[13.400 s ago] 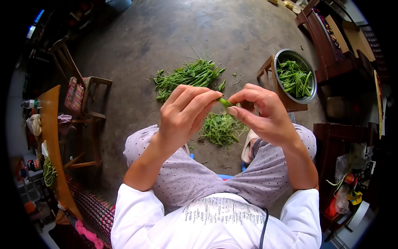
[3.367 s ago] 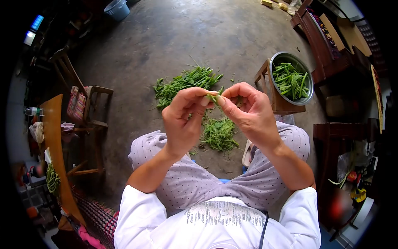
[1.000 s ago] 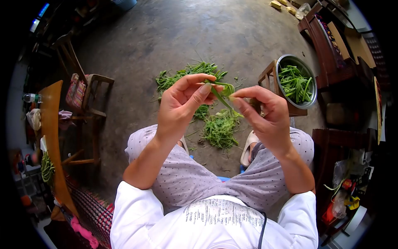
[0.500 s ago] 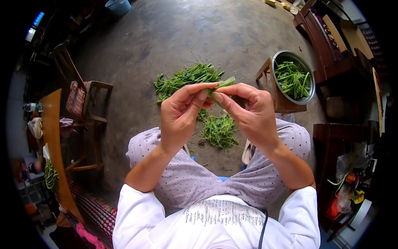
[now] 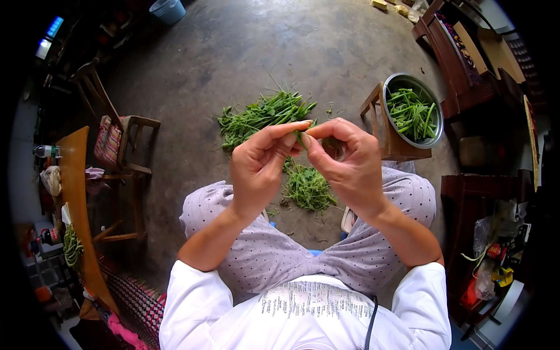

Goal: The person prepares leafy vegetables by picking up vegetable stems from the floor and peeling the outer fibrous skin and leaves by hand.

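green stem [image 5: 299, 139] in the pinch of left hand [image 5: 258, 163] and right hand [image 5: 351, 156]

Plenty of bare floor [image 5: 186, 99] here, running between the chair [image 5: 109, 140] and the big pile of greens [image 5: 262, 115], then on toward the floor's far edge! Right side's tighter: past the right hand [image 5: 352, 156] stands the stool [image 5: 403, 151], and the raised rim of the basin [image 5: 416, 83] blocks a low pass over its top. Nearer, two knees [image 5: 205, 201] flank the small heap [image 5: 309, 188].
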A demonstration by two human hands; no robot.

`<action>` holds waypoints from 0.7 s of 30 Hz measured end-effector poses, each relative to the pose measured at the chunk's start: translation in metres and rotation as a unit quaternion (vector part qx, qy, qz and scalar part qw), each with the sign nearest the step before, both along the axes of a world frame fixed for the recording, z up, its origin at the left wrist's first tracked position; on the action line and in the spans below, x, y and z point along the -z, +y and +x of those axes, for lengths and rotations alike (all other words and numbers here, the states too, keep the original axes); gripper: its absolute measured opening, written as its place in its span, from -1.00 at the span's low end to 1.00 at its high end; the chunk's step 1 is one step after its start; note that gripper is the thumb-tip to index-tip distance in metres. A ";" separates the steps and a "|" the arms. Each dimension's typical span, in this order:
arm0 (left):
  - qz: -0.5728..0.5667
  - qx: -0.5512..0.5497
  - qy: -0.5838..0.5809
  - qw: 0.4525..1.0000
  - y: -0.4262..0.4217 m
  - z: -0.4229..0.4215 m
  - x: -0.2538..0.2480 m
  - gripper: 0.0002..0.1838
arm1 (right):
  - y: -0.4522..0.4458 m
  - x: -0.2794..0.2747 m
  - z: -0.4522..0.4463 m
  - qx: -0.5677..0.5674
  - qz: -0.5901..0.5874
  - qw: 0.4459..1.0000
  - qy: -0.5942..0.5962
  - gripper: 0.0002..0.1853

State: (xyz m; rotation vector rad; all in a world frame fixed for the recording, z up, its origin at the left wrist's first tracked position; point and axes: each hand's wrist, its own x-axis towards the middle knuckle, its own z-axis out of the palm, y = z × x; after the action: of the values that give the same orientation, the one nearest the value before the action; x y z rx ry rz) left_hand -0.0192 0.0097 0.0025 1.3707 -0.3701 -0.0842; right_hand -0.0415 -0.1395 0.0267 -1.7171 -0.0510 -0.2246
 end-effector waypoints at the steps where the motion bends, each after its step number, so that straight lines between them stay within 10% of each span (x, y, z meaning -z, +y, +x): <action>1: -0.003 -0.003 -0.002 1.000 -0.001 0.000 0.000 -0.78 | 0.000 0.000 0.000 0.000 0.000 1.000 -0.001 -0.91; 21: -0.105 -0.013 0.046 0.993 -0.010 0.002 -0.003 -0.82 | 0.003 0.000 0.001 0.011 0.083 0.995 0.046 -0.89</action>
State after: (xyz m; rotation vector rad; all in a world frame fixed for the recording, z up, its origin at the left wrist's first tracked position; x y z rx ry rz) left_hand -0.0173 -0.0002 0.0059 1.1595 -0.2755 -0.0847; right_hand -0.0406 -0.1363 0.0268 -1.5606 0.0534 -0.1617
